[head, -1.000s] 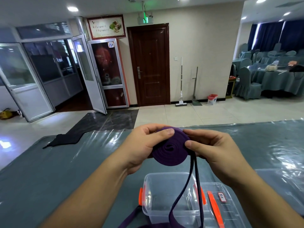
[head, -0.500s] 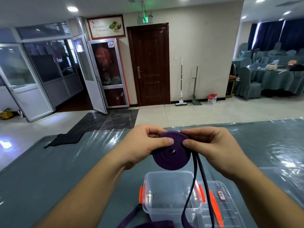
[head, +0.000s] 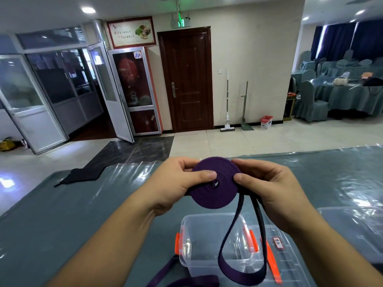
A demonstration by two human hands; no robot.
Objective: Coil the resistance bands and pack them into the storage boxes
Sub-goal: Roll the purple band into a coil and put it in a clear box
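Note:
A purple resistance band [head: 215, 187] is wound into a flat round coil held above the table. My left hand [head: 176, 183] pinches the coil from the left, thumb across its face. From the right, my right hand [head: 267, 183] pinches the coil's edge. The band's loose tail hangs from the coil as a loop, its bottom [head: 242, 274] in front of a clear storage box [head: 186, 228] with orange latches, which stands open below my hands. Another purple band [head: 186, 281] lies at the bottom edge.
A clear lid [head: 290, 255] with an orange clip lies right of the box. A second clear box [head: 352, 235] sits further right. The table [head: 62, 214] has a grey cloth under shiny plastic film. A dark cloth [head: 83, 175] lies at its far left edge.
The coil has grown by another turn and the hanging tail has shortened into a loop whose bottom now shows over the box. Both hands stay on the coil.

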